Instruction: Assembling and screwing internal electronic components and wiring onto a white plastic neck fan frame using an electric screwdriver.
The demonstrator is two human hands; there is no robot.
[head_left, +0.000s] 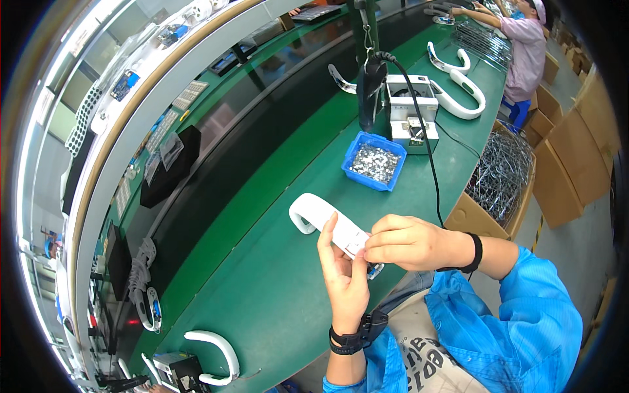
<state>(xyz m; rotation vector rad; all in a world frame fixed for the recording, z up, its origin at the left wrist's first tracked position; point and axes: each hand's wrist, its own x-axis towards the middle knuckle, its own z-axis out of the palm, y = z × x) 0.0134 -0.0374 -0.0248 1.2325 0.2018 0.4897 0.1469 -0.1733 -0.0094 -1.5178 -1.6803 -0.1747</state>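
Observation:
A white curved plastic housing (322,215) with a hooked far end is held over the green workbench. My left hand (345,288) is closed round its near part, the index finger along one side and the thumb near the end. The fingers of my right hand (411,243) are pinched together against the housing's near end. Whatever is between those fingertips is hidden. Just below them, a small piece of dark and metallic inner parts (375,269) shows at the housing's end.
Beyond the housing stands a blue bin (354,175) of small metal pieces, beside a white boxy device (411,98) with a black cable. A black tool (371,98) hangs there. More white curved housings (468,105) lie farther back. A carton (481,219) of thin metal parts stands right; a co-worker (524,52) sits far right.

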